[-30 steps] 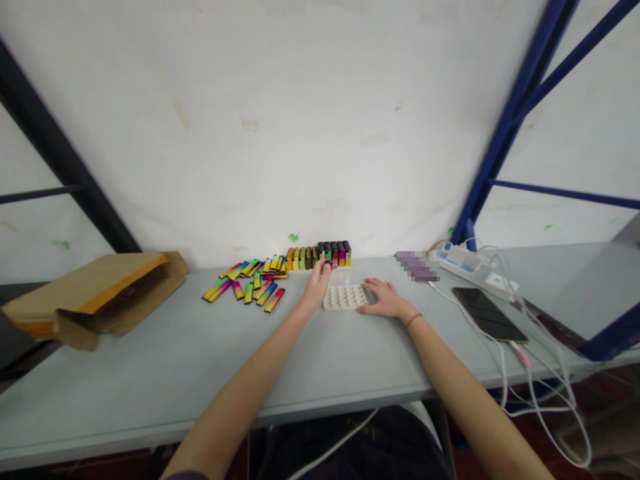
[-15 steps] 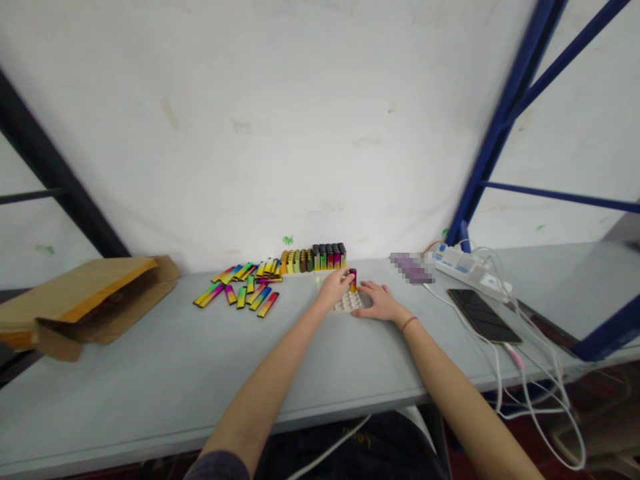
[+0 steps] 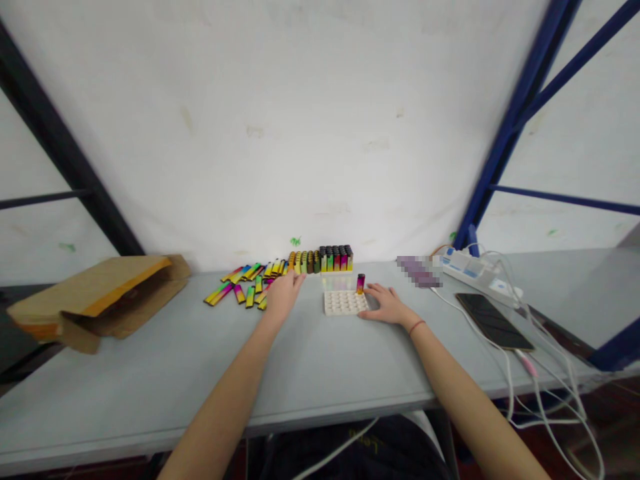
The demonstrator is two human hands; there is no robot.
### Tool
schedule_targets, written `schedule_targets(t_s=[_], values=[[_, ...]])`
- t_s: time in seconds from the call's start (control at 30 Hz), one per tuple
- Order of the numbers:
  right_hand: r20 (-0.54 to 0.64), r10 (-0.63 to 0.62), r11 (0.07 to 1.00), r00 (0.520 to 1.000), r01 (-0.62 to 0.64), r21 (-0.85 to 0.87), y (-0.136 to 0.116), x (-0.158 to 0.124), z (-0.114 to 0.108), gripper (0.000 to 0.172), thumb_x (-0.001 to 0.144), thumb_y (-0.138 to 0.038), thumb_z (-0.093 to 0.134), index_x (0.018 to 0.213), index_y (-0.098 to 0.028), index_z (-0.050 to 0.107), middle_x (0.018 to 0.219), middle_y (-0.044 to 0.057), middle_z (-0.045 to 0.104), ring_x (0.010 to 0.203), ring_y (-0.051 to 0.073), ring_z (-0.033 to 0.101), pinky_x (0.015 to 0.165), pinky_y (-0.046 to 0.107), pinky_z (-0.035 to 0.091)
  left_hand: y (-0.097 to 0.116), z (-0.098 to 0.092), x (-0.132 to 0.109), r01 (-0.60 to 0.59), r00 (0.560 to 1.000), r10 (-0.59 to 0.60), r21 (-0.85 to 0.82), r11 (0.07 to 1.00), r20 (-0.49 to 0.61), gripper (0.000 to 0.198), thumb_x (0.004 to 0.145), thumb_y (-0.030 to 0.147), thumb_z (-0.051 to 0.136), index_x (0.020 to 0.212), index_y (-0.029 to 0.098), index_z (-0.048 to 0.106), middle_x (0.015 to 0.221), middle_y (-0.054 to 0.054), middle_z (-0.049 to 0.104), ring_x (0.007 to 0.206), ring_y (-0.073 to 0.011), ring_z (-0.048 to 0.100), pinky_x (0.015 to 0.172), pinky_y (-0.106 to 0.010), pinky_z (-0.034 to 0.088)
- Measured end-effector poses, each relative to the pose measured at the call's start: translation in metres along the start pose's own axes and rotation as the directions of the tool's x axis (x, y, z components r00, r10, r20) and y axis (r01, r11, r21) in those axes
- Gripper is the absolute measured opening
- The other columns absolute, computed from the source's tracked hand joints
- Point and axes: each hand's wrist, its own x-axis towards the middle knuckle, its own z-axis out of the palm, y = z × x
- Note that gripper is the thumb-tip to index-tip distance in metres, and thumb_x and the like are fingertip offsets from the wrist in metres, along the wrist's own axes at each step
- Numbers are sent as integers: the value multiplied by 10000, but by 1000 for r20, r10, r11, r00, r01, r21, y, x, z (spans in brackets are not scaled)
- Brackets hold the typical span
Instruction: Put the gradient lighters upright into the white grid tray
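Note:
A white tray (image 3: 345, 303) with rows of round holes lies in front of me. One purple and orange lighter-shaped piece (image 3: 361, 284) stands upright at its back right corner. My right hand (image 3: 387, 305) spans the tray's right edge, thumb at the front corner and fingers near the back one, holding it. My left hand (image 3: 283, 297) is over the right side of a scatter of loose shiny multicoloured pieces (image 3: 250, 297). Its visible fingers are stretched out and apart, with nothing seen in them; its underside is hidden.
Against the wall stand a block of black-topped coloured pieces (image 3: 337, 259) in a white tray and yellow-and-dark upright pieces (image 3: 303, 262). An open cardboard box (image 3: 95, 293) lies left. On the right are a phone (image 3: 494, 321), a power strip (image 3: 480, 275) and loose white cables (image 3: 505, 363).
My left hand has left the upright piece standing in the tray and moved left to the loose pieces. The right hand stays at the tray's edge. The view has shifted slightly.

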Motion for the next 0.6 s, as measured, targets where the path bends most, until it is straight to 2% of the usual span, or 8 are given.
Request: schedule_targets(t_s=[0.1,0.2,0.3,0.4,0.53,0.6], values=[[0,2,1000,1000,-2,-2,0,0,0,809,747,-653,647,1413,-225,486,1539,161,370,1442,362,285,1153,641,138,-16,-17,-4,44,998,-55,303,952,26,407,907,489,458,860,170,706,959,-180,692,1000,-349,606,838,-394,435],[-4,7,1000,1000,-7,-1,0,0,0,804,749,-651,648,1412,-225,489,1540,165,368,1446,362,278,1151,645,137,-21,-22,-6,109,981,-166,433,895,96,410,841,513,544,933,159,728,1123,-218,666,1093,-400,574,876,-464,431],[-12,-2,1000,1000,2,3,0,0,1,799,745,-655,652,1409,-240,493,1536,163,373,1442,368,286,1149,648,143,-23,-19,-5,140,952,-247,459,877,182,333,801,452,591,874,162,734,1109,-223,675,1072,-411,589,874,-502,434],[-22,-9,1000,1000,9,7,0,0,0,785,746,-654,656,1405,-258,497,1531,159,383,1436,370,298,1149,642,152,-26,-16,-5,111,953,-224,453,884,203,257,806,352,563,881,169,727,1089,-219,686,1047,-399,610,849,-494,453],[-9,0,1000,1000,1,8,0,0,-1,799,747,-660,652,1411,-247,488,1532,170,376,1437,372,293,1138,658,143,-30,-11,-6,97,948,-220,449,888,231,277,810,293,536,1006,183,698,1087,-199,698,1026,-367,643,822,-437,485],[-5,-3,1000,1000,3,11,-1,0,-1,805,744,-668,652,1413,-253,485,1531,169,378,1434,372,296,1135,660,143,-31,-8,-6,88,948,-214,451,888,237,266,825,278,505,986,175,690,1069,-202,704,1024,-358,651,826,-425,490]])
